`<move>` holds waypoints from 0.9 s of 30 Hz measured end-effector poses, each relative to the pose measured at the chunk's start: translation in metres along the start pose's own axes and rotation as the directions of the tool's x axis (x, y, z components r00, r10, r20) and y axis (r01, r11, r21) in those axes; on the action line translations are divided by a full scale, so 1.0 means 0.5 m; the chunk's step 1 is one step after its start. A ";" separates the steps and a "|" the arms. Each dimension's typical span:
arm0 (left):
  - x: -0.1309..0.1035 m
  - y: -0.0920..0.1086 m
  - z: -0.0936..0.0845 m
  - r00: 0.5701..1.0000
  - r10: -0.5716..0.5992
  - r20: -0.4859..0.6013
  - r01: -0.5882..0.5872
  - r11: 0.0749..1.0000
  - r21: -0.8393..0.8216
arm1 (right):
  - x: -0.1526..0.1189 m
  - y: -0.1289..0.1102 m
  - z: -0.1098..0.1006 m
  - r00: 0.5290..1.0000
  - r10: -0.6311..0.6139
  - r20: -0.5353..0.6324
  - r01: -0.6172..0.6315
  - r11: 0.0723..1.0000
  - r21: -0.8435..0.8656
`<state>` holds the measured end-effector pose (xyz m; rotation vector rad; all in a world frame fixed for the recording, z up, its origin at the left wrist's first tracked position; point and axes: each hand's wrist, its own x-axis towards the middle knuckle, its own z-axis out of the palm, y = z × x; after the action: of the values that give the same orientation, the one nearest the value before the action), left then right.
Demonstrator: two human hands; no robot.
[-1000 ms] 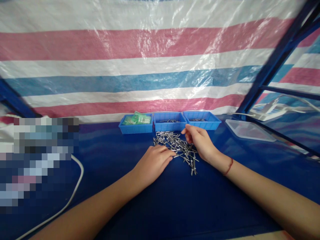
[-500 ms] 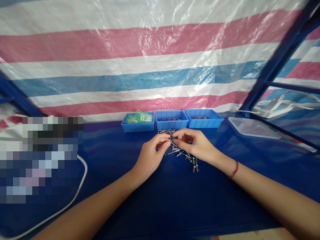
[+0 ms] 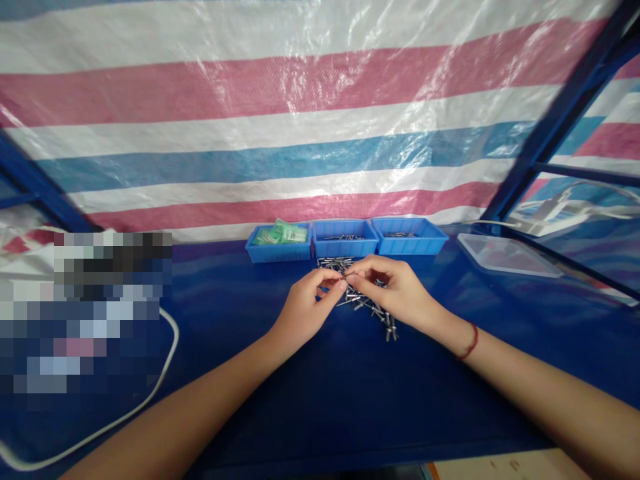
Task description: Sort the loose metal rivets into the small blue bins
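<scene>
My left hand (image 3: 311, 303) and my right hand (image 3: 397, 285) meet above the blue table, thumb and fingers of each pinched together. Their fingertips touch or nearly touch around a tiny, dark, thin piece that is mostly hidden, so its kind is unclear. Below and behind them lies a loose pile of shiny metal pieces that look like blind rivets (image 3: 370, 305), with thin shanks and small heads. Part of the pile is covered by my right hand. Just behind it stands a blue bin (image 3: 345, 248) holding more such metal pieces.
Left of the middle bin is a blue bin (image 3: 279, 252) with green-tinted plastic bags; to its right, another blue bin (image 3: 413, 245) holds metal pieces. A clear plastic lid (image 3: 509, 256) lies at right. A white cable (image 3: 167, 370) curves along the left. Striped sheeting (image 3: 300, 153) hangs behind.
The fingertips of both hands have come closer together, closing the small gap between them. The pile and the bins look unchanged; the view has shifted slightly.
</scene>
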<state>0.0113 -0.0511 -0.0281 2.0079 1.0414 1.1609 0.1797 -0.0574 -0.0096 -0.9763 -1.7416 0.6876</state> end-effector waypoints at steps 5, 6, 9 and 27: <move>-0.001 0.003 -0.002 0.996 0.050 -0.079 -0.048 0.998 0.031 | 0.000 0.003 -0.005 0.998 -0.064 -0.002 0.063 0.994 -0.090; -0.001 0.004 -0.003 0.993 0.062 -0.097 -0.058 0.997 0.043 | 0.001 0.003 -0.007 0.996 -0.089 0.010 0.090 0.989 -0.120; -0.002 0.005 -0.006 0.988 0.104 -0.116 -0.096 0.993 0.071 | 0.000 0.003 -0.008 0.986 -0.148 0.077 0.160 0.971 -0.178; -0.016 0.034 -0.011 0.829 0.348 0.438 -0.505 0.802 0.318 | 0.081 0.097 -0.121 0.692 0.583 -0.427 -0.301 0.770 0.563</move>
<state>0.0097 -0.0660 -0.0156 2.7924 0.6932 0.7524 0.2427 0.0030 -0.0075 -1.1419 -0.7266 0.9386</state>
